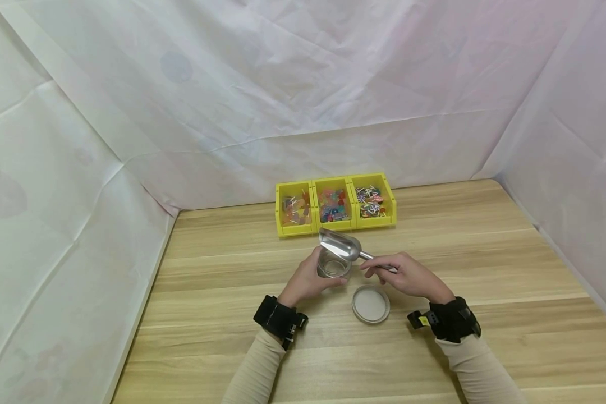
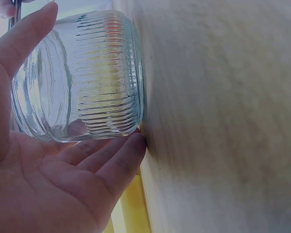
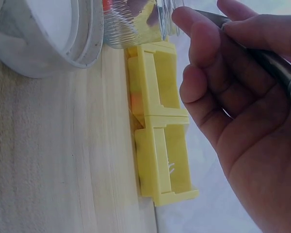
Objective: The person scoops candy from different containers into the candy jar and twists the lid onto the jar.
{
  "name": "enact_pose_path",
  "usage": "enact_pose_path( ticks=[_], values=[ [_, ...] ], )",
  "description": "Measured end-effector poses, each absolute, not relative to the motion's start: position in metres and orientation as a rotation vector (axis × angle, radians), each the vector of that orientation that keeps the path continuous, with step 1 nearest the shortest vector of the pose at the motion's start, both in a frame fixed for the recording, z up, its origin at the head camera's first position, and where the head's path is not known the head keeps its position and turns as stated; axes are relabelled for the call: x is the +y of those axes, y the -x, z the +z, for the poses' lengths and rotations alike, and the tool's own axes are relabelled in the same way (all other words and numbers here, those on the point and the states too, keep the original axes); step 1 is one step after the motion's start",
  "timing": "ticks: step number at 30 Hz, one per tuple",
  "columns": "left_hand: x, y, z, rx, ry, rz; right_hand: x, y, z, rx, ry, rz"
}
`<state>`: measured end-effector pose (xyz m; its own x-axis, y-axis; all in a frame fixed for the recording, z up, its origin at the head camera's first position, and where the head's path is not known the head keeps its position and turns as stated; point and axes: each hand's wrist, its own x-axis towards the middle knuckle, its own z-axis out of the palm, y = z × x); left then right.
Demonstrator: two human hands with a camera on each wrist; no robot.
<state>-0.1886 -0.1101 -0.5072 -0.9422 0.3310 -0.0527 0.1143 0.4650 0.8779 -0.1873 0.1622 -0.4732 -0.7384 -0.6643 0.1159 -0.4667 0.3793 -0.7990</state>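
A ribbed clear glass jar (image 1: 333,264) (image 2: 82,82) stands on the wooden table (image 1: 485,247). My left hand (image 1: 310,276) (image 2: 48,165) curls round its side, thumb on one side and fingers at its base. A metal scoop (image 1: 339,245) tilts with its bowl over the jar's mouth. My right hand (image 1: 401,273) (image 3: 242,97) pinches the scoop's dark handle (image 3: 262,56) between thumb and fingers. The jar's white lid (image 1: 371,303) (image 3: 43,34) lies upside down on the table, just in front of the jar and between my wrists.
Three joined yellow bins (image 1: 335,203) (image 3: 160,141) with small colourful items stand behind the jar near the back wall. White sheeting lines the left, back and right sides of the table.
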Motion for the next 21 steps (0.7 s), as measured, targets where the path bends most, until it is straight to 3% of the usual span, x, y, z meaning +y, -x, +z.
enact_pose_path(
  ticks=[21],
  values=[
    [-0.1102, 0.1892, -0.5083, 2.518, -0.410, 1.448, 0.1613, 0.1894, -0.4780, 2.378, 0.963, -1.352]
  ],
)
